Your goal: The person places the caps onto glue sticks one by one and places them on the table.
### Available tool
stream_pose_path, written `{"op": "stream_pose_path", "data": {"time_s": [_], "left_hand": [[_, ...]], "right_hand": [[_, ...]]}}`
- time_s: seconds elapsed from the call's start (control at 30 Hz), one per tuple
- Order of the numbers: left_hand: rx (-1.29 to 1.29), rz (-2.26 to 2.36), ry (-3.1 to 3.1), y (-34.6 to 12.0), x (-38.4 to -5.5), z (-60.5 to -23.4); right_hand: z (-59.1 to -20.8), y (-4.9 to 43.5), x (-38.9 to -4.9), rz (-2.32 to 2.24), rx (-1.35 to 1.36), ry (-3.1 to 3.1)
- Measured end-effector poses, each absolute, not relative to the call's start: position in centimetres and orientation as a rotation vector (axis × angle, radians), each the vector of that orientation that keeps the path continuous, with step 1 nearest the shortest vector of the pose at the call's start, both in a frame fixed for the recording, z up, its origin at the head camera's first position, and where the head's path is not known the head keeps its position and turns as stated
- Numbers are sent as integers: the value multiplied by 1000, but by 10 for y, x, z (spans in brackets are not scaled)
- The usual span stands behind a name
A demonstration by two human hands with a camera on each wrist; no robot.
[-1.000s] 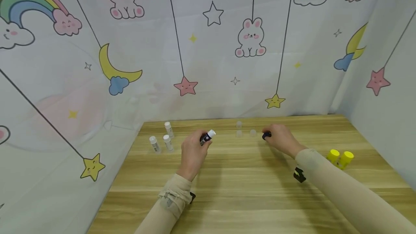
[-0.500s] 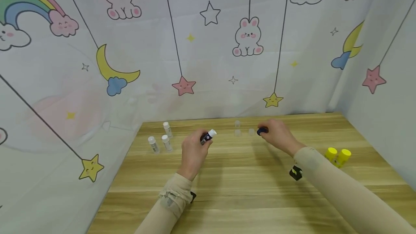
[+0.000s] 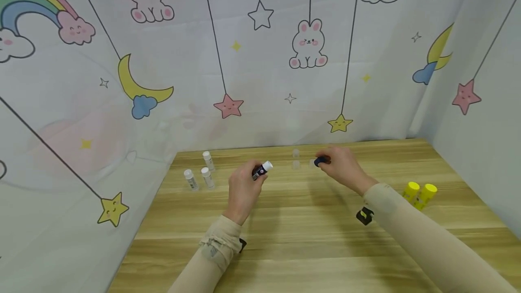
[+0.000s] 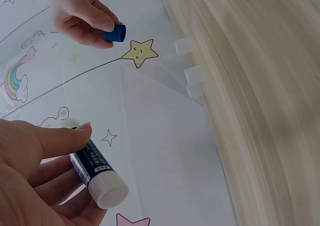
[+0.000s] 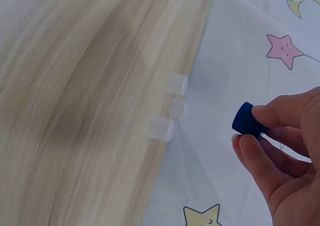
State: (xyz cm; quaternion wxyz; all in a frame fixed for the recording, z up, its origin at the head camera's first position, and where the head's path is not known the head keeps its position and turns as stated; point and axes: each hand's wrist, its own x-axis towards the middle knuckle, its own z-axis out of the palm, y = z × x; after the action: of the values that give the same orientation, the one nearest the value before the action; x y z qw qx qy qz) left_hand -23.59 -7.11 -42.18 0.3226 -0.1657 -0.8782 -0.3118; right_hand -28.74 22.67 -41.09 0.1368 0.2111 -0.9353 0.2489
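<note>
My left hand holds a glue stick with a dark printed label and a whitish, translucent end that points away from the palm. Between the thumb and fingers of my right hand is a dark blue cap, pinched above the far part of the table. The cap and the glue stick are apart, one on each side of the middle. Just beside the blue cap in the head view, a translucent cap stands on the table with two more like it.
Several white-capped glue sticks stand at the back left of the wooden table. Two yellow tubes stand at the right, beyond my right forearm. A patterned white curtain hangs behind the table.
My right hand has moved left with the blue cap, toward the translucent caps. My left hand keeps its grip on the glue stick with hardly any movement. The view has shifted slightly.
</note>
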Motion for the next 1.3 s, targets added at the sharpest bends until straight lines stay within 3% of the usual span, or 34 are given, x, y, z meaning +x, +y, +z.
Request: {"op": "stream_pose_path", "data": {"time_s": [1.3], "left_hand": [[-492,-801,-2282,-56,-231,-424]], "right_hand": [[-393,206,-270,938,624,-2635]]}}
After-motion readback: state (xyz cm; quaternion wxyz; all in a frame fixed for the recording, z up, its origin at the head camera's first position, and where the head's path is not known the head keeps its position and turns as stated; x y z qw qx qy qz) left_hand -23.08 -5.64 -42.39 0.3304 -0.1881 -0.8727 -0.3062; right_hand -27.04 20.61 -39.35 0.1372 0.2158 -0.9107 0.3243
